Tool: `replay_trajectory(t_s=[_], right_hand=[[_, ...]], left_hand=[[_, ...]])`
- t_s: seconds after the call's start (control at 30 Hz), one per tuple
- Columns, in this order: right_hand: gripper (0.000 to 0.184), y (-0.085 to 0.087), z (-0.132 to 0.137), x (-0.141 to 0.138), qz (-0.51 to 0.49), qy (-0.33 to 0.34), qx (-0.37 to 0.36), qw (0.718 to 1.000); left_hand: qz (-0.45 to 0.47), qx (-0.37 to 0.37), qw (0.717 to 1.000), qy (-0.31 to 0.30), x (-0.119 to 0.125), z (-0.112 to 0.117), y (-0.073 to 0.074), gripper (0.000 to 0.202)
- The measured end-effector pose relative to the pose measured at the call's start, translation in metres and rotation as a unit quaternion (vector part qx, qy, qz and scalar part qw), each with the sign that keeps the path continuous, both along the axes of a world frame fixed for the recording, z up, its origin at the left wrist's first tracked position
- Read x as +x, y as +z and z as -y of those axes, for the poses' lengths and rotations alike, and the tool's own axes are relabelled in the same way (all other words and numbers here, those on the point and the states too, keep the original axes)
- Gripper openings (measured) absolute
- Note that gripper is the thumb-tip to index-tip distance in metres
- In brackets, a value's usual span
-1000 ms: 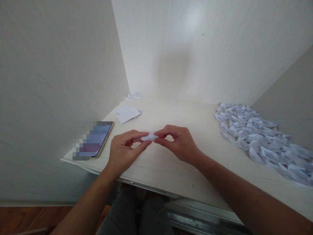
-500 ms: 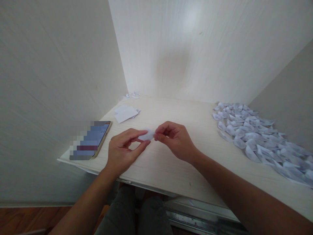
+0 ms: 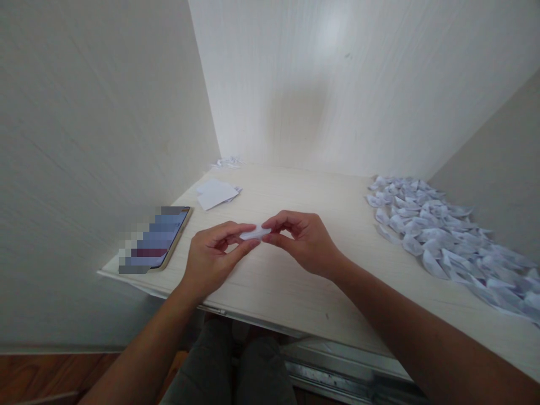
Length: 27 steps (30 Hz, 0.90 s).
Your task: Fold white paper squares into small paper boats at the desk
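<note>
A small folded piece of white paper (image 3: 256, 232) is held above the middle of the white tabletop (image 3: 270, 298). My left hand (image 3: 215, 250) pinches its left side between thumb and fingers. At its right end, my right hand (image 3: 299, 239) grips it with thumb and forefinger. The two hands' fingertips come close together around the paper and cover parts of it. Flat white paper sheets (image 3: 216, 194) lie in a loose stack beyond my left hand.
A phone (image 3: 162, 239) lies at the left edge of the tabletop. Many folded paper pieces (image 3: 426, 219) are heaped along the right side. Small paper scraps (image 3: 228, 162) sit in the far left corner. Panels (image 3: 287, 73) rise at the back and both sides.
My right fingers have spread slightly and now hold the paper from above and below. The paper looks narrower than before. My left hand has barely moved.
</note>
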State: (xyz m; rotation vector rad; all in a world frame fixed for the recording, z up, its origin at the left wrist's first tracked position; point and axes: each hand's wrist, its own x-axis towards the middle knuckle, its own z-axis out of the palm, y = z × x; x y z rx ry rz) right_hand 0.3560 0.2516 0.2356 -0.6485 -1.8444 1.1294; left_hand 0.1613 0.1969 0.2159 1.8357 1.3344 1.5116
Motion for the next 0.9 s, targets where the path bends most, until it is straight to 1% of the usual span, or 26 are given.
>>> replay_trajectory(t_s=[0.13, 0.2, 0.3, 0.37, 0.47, 0.53, 0.63, 0.8, 0.9], right_hand=[[0.008, -0.0027, 0.0005, -0.0021, 0.016, -0.036, 0.04, 0.998], [0.005, -0.0034, 0.0019, -0.0036, 0.018, -0.057, 0.066, 0.996], [0.013, -0.0042, 0.0039, -0.0057, 0.011, -0.066, 0.078, 0.995], [0.016, -0.0046, 0.0048, -0.0067, -0.004, -0.055, 0.063, 0.996], [0.02, -0.0052, 0.0058, -0.0078, -0.034, -0.025, 0.036, 0.998], [0.02, -0.006, 0.0063, -0.0087, -0.042, -0.015, 0.017, 0.999], [0.019, -0.0075, 0.0059, -0.0096, -0.054, -0.01, -0.034, 0.998], [0.021, -0.0081, 0.0001, -0.0071, -0.076, 0.005, -0.104, 0.992], [0.026, -0.008, -0.003, -0.0048, -0.071, 0.032, -0.136, 0.988]], left_hand=[[-0.063, 0.064, 0.996, -0.002, 0.0, -0.0023, -0.0024, 0.017], [-0.086, 0.094, 0.992, 0.009, 0.0009, -0.0034, -0.0027, 0.014], [-0.091, 0.125, 0.987, 0.034, 0.0023, -0.005, -0.0028, 0.011], [-0.072, 0.126, 0.989, 0.023, 0.0027, -0.0052, -0.0025, 0.01], [-0.047, 0.111, 0.993, -0.011, 0.0027, -0.0039, -0.0018, 0.01], [-0.039, 0.099, 0.994, -0.011, 0.0026, -0.0021, -0.0015, 0.01], [-0.014, 0.071, 0.997, -0.012, 0.0032, 0.0003, -0.0012, 0.015], [0.069, -0.011, 0.996, -0.062, 0.0038, 0.0009, 0.0017, 0.019], [0.128, -0.073, 0.986, -0.072, 0.0018, -0.0006, 0.003, 0.022]])
